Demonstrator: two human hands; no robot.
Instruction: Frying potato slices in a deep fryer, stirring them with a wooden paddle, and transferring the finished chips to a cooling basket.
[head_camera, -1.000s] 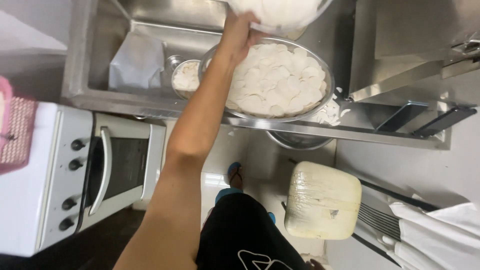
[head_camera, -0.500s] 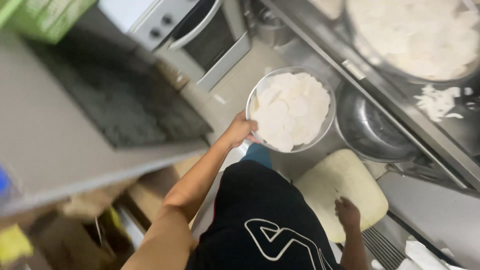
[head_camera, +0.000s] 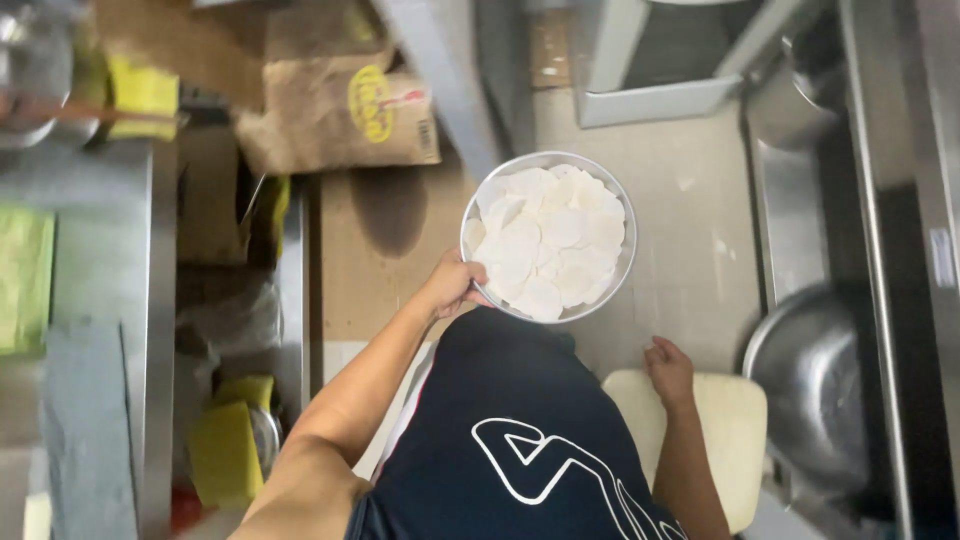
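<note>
Left hand: the left hand (head_camera: 455, 285) is closed on the near rim of a round metal bowl (head_camera: 623, 262); the fingers curl over the edge and the thumb side lies under it; the arm reaches forward from the lower left of the view
Bowl: the round metal bowl is held out in front of the body, above the floor, roughly level; it is full of thin white round discs (head_camera: 548, 240) which overlap each other in a loose heap
Right hand: the right hand (head_camera: 670, 367) holds nothing; its fingers are loosely bent and it rests on the top of a pale cream stool seat (head_camera: 738, 420), at the right of the person's body
Body: the person wears dark shorts (head_camera: 510, 440) with a white outline drawing on them; they fill the lower middle of the view
Left side: a brown paper sack (head_camera: 340, 115) with a yellow mark stands on a low shelf, just beyond the bowl; yellow packets (head_camera: 225, 450) lie lower, beside a steel table edge (head_camera: 150, 330)
Right side: a large empty steel basin (head_camera: 815, 390) sits under the steel counter (head_camera: 900, 250), near the stool
</note>
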